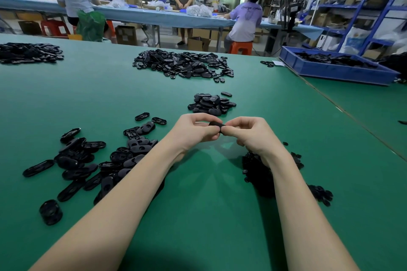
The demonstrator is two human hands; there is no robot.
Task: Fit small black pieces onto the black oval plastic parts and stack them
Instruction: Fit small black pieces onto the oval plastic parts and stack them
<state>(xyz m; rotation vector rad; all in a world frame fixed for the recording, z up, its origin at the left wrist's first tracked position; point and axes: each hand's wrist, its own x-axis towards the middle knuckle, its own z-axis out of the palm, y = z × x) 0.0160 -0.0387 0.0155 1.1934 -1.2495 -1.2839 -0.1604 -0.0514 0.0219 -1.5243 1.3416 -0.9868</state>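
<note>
Your left hand (196,130) and right hand (251,133) meet above the green table (110,94), fingers of both curled around one black oval part (217,126) held between them; whether a small piece is already seated on it cannot be told. To your near left lies a loose heap of oval parts (92,160); under your right wrist sits a pile of small black pieces (262,171). Just beyond your hands is a smaller pile (211,103), and farther off a broad heap (185,64). At the far right stands a blue bin (330,70). Across the room, people work at a long blue-covered bench (143,14), with blue shelving (363,2) on the right.
</note>
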